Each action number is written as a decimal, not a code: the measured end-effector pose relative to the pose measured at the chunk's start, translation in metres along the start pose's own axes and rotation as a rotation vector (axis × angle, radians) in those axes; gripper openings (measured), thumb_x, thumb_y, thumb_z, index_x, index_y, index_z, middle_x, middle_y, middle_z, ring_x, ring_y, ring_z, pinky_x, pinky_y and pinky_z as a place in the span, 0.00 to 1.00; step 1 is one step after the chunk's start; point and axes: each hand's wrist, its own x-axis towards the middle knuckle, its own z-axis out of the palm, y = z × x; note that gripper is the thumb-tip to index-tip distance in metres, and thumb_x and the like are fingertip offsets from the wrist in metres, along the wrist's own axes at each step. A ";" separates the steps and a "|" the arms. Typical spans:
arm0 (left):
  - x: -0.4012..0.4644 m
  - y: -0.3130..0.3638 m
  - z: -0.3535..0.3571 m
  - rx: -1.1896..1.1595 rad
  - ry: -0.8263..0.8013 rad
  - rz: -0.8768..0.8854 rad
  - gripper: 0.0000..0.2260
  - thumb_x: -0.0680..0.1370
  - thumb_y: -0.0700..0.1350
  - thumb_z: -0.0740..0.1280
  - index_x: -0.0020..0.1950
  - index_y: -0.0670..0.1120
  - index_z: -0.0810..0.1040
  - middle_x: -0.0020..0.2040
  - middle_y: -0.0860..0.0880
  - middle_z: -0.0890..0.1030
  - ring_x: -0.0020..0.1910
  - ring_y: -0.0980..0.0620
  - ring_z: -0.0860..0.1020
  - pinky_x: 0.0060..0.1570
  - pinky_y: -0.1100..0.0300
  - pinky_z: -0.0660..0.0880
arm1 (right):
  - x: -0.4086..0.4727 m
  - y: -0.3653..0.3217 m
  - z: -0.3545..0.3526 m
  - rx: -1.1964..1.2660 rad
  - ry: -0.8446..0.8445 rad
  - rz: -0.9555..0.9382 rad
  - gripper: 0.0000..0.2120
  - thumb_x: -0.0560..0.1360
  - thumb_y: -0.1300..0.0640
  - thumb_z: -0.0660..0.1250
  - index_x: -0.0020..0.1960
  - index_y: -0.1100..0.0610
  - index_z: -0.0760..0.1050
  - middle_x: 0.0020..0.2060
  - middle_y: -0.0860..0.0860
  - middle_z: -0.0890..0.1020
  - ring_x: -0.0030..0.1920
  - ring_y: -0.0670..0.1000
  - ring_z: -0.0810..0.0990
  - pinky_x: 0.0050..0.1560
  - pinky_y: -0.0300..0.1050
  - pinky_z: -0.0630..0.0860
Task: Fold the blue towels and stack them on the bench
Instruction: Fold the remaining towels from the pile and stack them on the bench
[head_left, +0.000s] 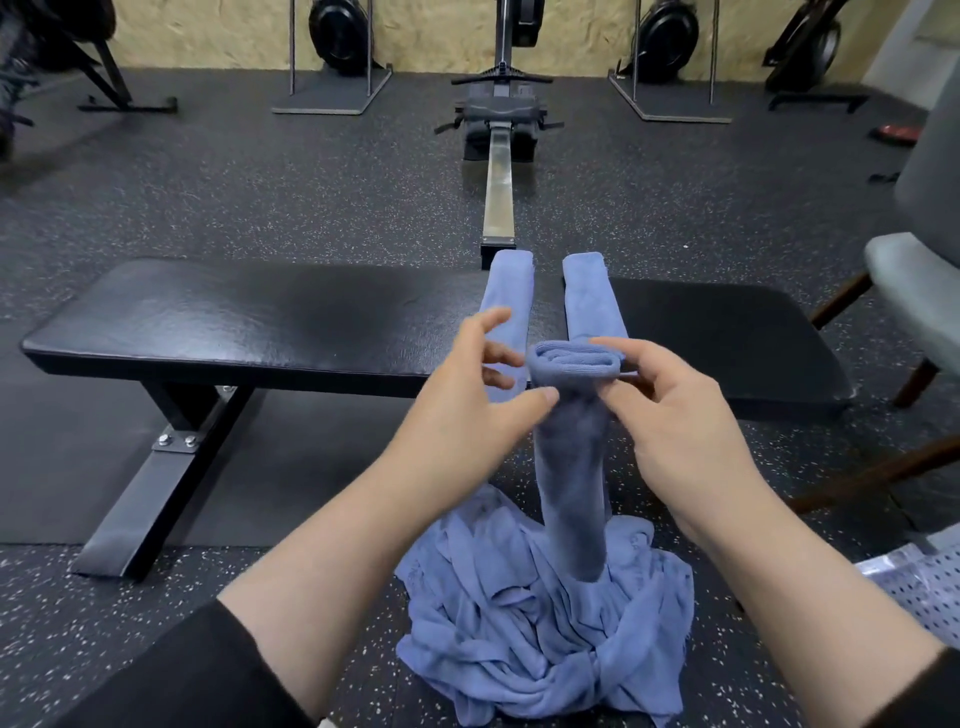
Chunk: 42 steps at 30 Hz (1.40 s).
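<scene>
Flanking the bench (208, 317): rowing machine (500, 171) beyond, chair (914, 291) rightward.

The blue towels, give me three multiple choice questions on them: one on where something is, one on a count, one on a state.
1. Where does the heap of unfolded towels lie?
A. on the floor in front of the bench
B. on the bench
C. on the grey chair

2. How many folded towels lie on the bench?
A. none
B. two
C. four

3. What state is the towel in hand in?
A. spread flat
B. folded into a long strip, hanging down
C. rolled into a ball

Answers: 1 A, the heap sits on the speckled floor. 2 B, one beside another. 3 B, the right hand pinches its top while the left hand touches it.
</scene>
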 end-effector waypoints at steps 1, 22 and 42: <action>0.002 -0.001 -0.002 0.004 -0.054 -0.022 0.29 0.76 0.47 0.74 0.73 0.56 0.67 0.57 0.58 0.79 0.54 0.62 0.78 0.56 0.64 0.74 | 0.000 0.000 0.000 0.050 -0.017 0.010 0.11 0.80 0.62 0.68 0.58 0.50 0.82 0.50 0.45 0.87 0.49 0.41 0.84 0.53 0.39 0.77; 0.008 0.016 -0.006 -0.608 -0.035 -0.191 0.12 0.79 0.44 0.70 0.59 0.38 0.81 0.55 0.39 0.85 0.52 0.45 0.83 0.59 0.46 0.78 | -0.023 -0.007 0.022 0.061 -0.283 0.147 0.07 0.80 0.53 0.69 0.57 0.51 0.80 0.51 0.46 0.87 0.55 0.48 0.85 0.61 0.58 0.79; 0.155 0.074 -0.032 -0.525 0.196 -0.262 0.12 0.77 0.48 0.74 0.55 0.43 0.81 0.42 0.47 0.87 0.38 0.49 0.86 0.33 0.58 0.80 | -0.021 -0.004 -0.007 0.265 -0.165 0.299 0.07 0.80 0.54 0.70 0.54 0.56 0.82 0.47 0.49 0.88 0.50 0.51 0.87 0.56 0.54 0.83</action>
